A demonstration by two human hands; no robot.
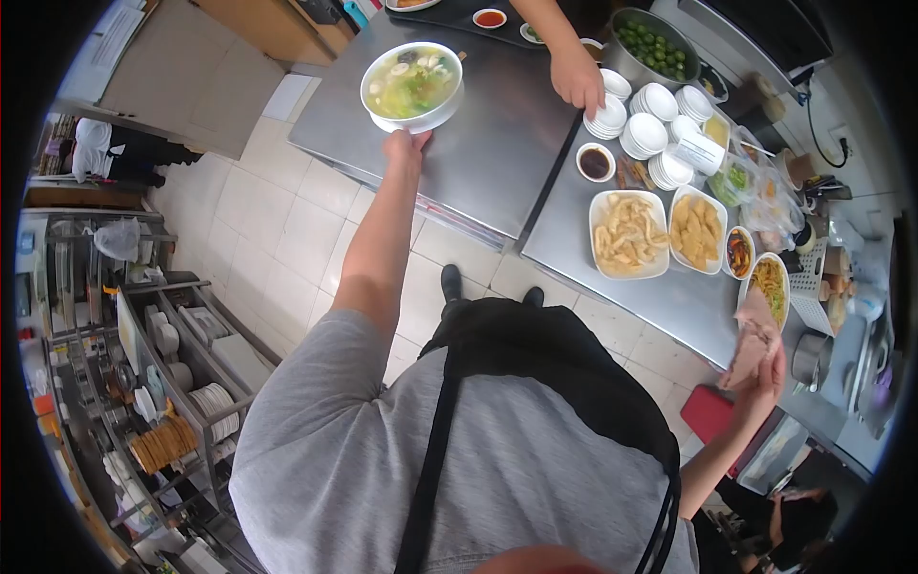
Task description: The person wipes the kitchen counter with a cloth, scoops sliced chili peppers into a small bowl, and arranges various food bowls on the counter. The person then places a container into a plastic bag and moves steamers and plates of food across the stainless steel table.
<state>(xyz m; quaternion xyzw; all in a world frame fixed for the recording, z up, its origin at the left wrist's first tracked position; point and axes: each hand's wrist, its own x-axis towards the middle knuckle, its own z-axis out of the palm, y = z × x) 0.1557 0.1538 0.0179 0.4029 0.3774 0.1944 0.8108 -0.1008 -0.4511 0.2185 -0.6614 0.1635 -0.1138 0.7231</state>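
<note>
While a person in a grey shirt and black apron stands at a steel surface (507,153), seen from a head-worn camera, their left arm reaches forward to a white bowl (442,109) of pale soup (413,84) with green leaves. The left hand (405,143) grips the bowl low on its near side; some fingers are hidden underneath. The bowl lies just beyond this hand, touching it, above the surface near its left end. Whether its base rests there or is lifted cannot be told. The low grip probably serves to keep it level and fingers clear of the liquid.

At the far right, the right hand (768,373) is closed around a crumpled pinkish-brown cloth (752,346), well apart from the soup bowl. The cloth overlaps the near end of a dish of yellow shredded food (768,283); contact is unclear. Bunched like this, it may be meant for wiping or shielding the skin from heat.

Across the surface, a co-worker's hand (577,82) reaches to stacked white saucers (644,134), presumably grouped for easy access. Beside them are a small cup of dark sauce (596,164) and two dishes of golden pieces (628,232).
</note>
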